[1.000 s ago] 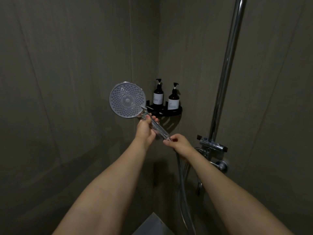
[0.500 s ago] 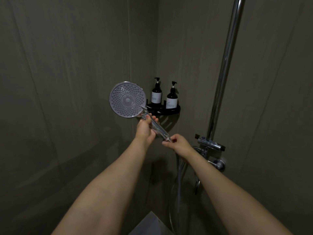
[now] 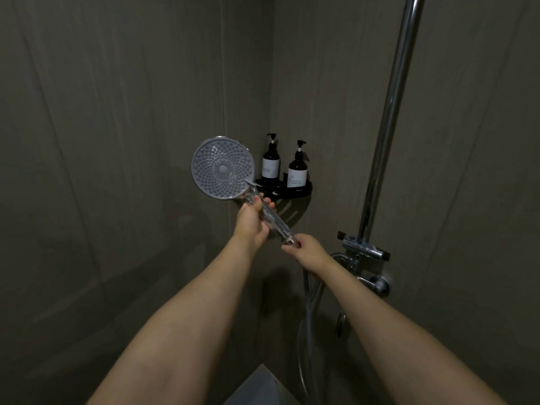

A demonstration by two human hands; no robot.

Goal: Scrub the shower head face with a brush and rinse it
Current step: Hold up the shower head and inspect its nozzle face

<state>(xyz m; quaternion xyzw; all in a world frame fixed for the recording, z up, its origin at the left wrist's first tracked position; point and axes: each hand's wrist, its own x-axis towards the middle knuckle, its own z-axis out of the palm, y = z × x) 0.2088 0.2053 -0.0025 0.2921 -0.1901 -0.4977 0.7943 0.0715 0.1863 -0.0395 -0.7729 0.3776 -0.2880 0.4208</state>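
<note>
- Corner shelf (image 3: 304, 190), black, centre frame, just right of shower head; carries 2 dark pump bottles: left bottle (image 3: 271, 163), right bottle (image 3: 297, 170), both upright w/ white labels.
- Chrome riser pipe (image 3: 388, 124) runs up right side of frame; mixer valve (image 3: 365, 250) at its base, right of centre.
- Hose (image 3: 306, 311) hangs down from handle end, lower centre.
- Shower head (image 3: 222, 168): round face toward camera, centre-left, handle slanting down-right.
- Left hand (image 3: 251, 222): fingers wrapped round handle just below the face.
- Right hand (image 3: 309, 251): fingertips pinch lower handle end at hose joint.
- Nothing stands btwn camera and face.
</note>
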